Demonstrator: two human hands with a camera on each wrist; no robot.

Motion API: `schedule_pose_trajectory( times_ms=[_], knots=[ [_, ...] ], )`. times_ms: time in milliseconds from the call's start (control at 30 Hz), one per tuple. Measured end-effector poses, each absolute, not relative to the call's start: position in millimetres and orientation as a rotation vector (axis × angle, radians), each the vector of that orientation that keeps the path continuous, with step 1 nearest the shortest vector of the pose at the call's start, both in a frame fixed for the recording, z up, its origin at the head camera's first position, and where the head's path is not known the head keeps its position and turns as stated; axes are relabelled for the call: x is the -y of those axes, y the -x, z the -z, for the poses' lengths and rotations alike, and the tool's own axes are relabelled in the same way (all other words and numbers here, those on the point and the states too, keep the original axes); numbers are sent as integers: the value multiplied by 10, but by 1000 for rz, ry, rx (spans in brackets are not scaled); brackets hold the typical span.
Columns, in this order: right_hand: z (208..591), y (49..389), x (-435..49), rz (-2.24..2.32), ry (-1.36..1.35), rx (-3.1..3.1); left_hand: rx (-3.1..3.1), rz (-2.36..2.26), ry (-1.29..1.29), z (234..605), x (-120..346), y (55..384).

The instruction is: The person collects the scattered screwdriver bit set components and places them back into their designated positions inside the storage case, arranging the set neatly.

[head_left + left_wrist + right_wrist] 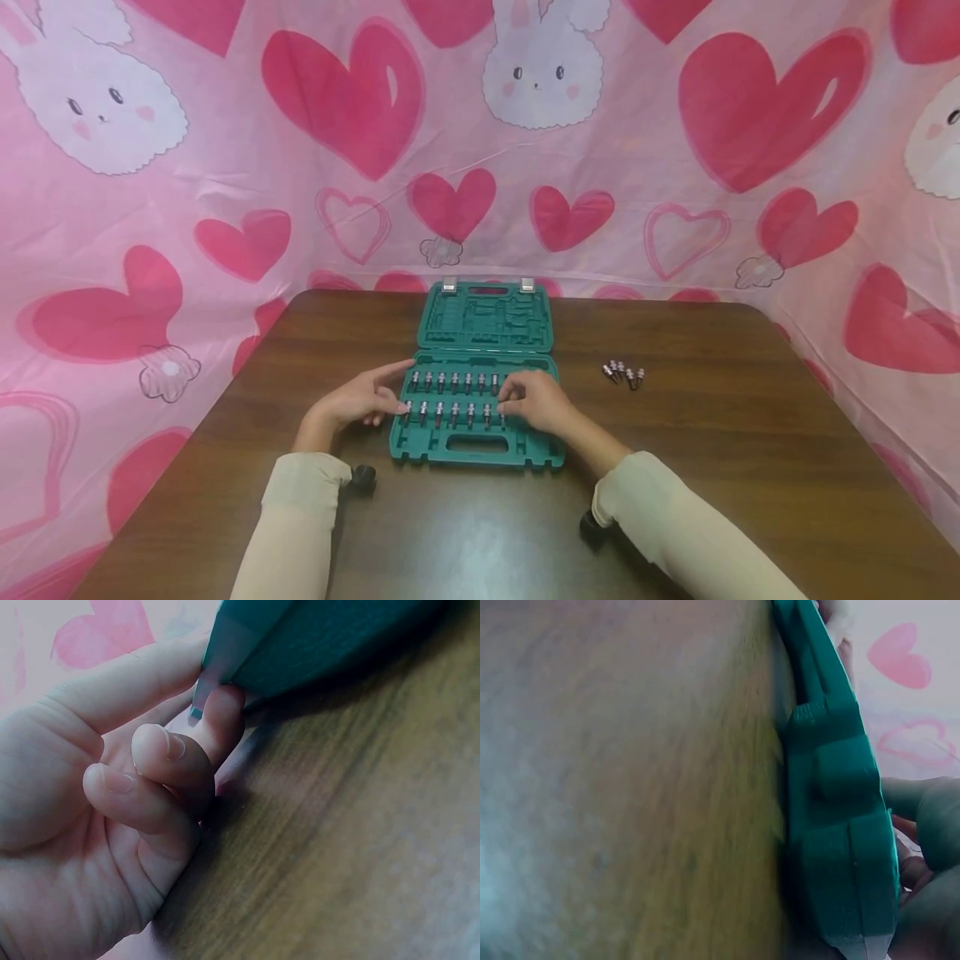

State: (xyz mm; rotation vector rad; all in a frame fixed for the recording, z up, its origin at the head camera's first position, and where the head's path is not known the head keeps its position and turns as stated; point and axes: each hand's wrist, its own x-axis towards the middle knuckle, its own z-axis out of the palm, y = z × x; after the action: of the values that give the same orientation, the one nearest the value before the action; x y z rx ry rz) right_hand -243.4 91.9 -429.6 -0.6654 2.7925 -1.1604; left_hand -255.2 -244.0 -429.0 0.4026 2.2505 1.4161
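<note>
A green plastic socket case (477, 458) lies open on the table, its lid (485, 315) folded back. Two rows of short silver bit sockets (454, 410) fill slots in its base. My left hand (356, 398) holds the case by its left edge; in the left wrist view, a curled fingertip (225, 705) touches the case's side from below. Over the right end of the rows, my right hand (542, 404) pinches a bit socket (503, 423) at the lower row, its upper part hidden by the fingertips. The right wrist view mostly shows the case's front side (836, 795) and part of that hand.
Several loose bit sockets (624, 373) lie in a small cluster on the wooden table (712, 433), right of the case. A pink cloth with hearts and rabbits (450, 125) hangs behind and beside the table. Black wrist cameras (363, 478) sit below both sleeves.
</note>
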Motion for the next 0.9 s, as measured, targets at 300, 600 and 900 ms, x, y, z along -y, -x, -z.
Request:
schedule_pose_trajectory(
  times_ms=[300,600,900],
  knots=[
    [4290,2446,-916,1080,650,-2843,-2229,-1427,-413,4296,2448,2583],
    [4297,2418,-908,1097,616,-2848,-2235,-1422,-424,4325,2456,2575],
    [4304,2405,-939,1173,545,-2870,-2243,-1418,-412,4318,2446,2577]
  ],
)
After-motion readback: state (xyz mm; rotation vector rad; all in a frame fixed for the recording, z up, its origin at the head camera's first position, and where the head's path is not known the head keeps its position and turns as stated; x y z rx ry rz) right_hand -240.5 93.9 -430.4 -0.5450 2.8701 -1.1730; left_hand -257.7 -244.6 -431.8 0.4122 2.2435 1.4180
